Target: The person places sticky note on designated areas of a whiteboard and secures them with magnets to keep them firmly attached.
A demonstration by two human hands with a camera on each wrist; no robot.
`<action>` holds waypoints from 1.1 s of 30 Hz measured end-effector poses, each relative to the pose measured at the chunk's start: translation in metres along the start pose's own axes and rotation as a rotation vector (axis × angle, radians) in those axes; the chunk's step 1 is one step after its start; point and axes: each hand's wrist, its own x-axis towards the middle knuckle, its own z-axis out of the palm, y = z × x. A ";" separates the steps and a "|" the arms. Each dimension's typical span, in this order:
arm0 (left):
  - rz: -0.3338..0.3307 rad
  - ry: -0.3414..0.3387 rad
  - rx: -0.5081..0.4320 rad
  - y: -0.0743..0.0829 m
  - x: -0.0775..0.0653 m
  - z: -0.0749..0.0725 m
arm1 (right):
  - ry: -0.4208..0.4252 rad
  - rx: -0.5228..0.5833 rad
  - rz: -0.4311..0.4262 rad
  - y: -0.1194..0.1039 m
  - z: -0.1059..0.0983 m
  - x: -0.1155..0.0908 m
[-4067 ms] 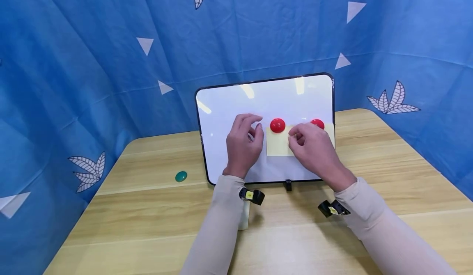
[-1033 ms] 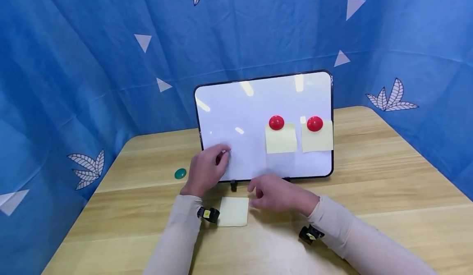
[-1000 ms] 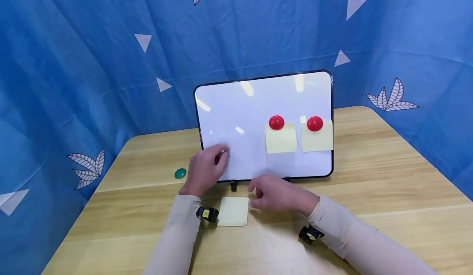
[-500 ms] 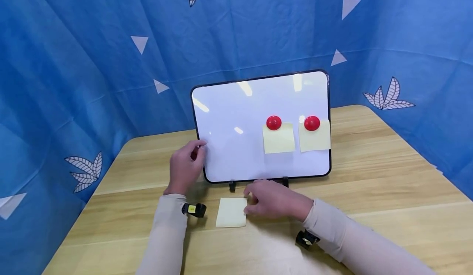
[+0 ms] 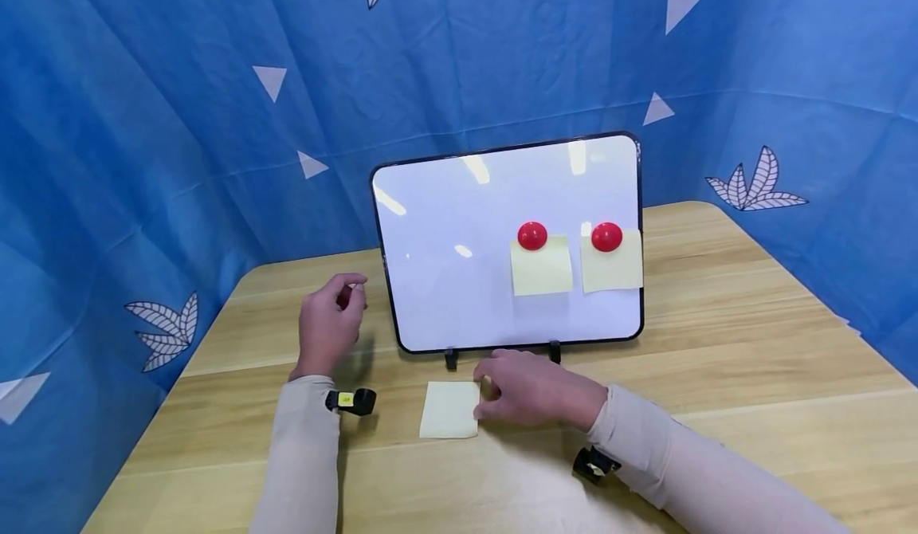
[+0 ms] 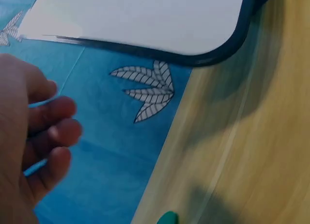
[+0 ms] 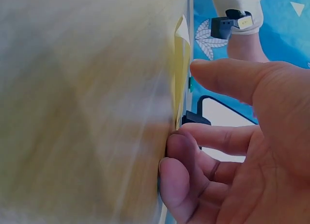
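Note:
My left hand (image 5: 330, 319) hovers over the table left of the whiteboard (image 5: 459, 207), fingers loosely bent and holding nothing. A round green magnet (image 6: 168, 218) peeks in at the bottom of the left wrist view; in the head view that hand hides it. On the table in front of the board lies a pale yellow sticky note (image 5: 449, 410). Right at its right edge is my right hand (image 5: 534, 390), thumb and index finger parted and other fingers bent. In the right wrist view the note (image 7: 180, 64) shows edge-on near the thumb, one corner lifted.
Two more yellow notes hang on the board's right side, a left one (image 5: 543, 275) and a right one (image 5: 613, 269). Each has a red magnet (image 5: 532, 236) at its top. Small black feet (image 5: 450, 359) prop the board up. A blue curtain (image 5: 502, 48) encloses the table's back.
My left hand has left the front of the board and moved left, now covering the green magnet. The right hand came down from the notes earlier and now stays by the table note.

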 end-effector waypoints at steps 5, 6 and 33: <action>-0.116 -0.135 0.049 -0.012 -0.001 -0.010 | 0.003 -0.009 0.004 -0.002 0.001 0.000; -0.139 -0.156 0.057 -0.014 -0.002 -0.012 | 0.002 -0.012 0.009 -0.002 0.001 0.000; -0.383 -0.386 0.161 -0.045 -0.005 -0.014 | 0.005 -0.221 -0.259 -0.004 0.003 -0.001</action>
